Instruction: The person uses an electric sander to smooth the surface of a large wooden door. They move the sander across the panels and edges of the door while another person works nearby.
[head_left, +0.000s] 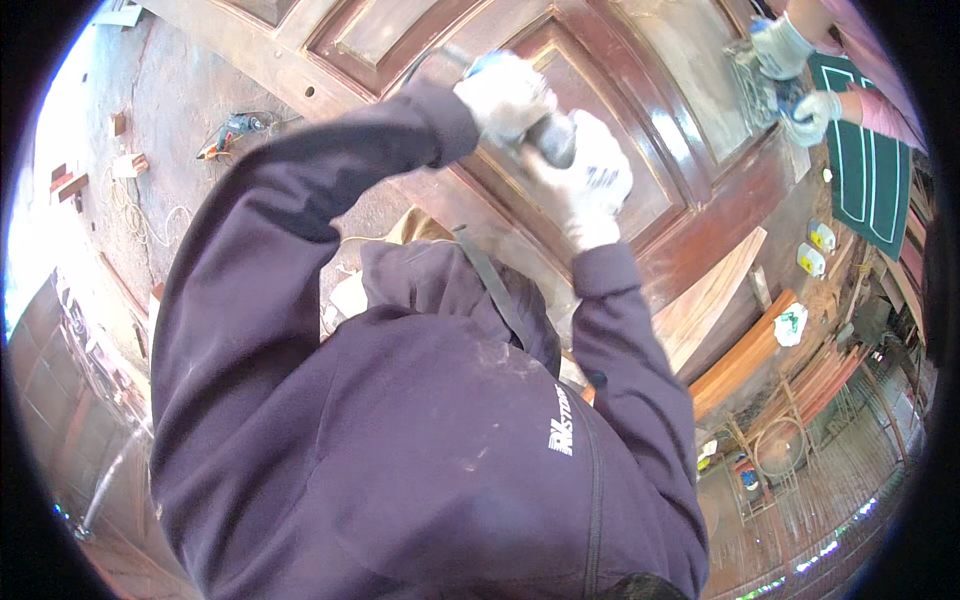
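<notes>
Left hand (507,98) and right hand (597,178) are both clamped on the tool (552,140) (partly hidden, blurred), at twelve o'clock over the door (640,205). Judged risk: uneven pressure or a tilt could gouge the moulding (658,148).

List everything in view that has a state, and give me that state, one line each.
Left hand: gloved, closed on a tool
Right hand: gloved, closed on the same tool
Handheld tool: held between both hands; running or not, can't tell
Panelled door: glossy in places, dull in others
Blue power tool: lying on the floor, unheld
Co-worker's hands: gloved
White-and-green wrapping: crumpled
</notes>
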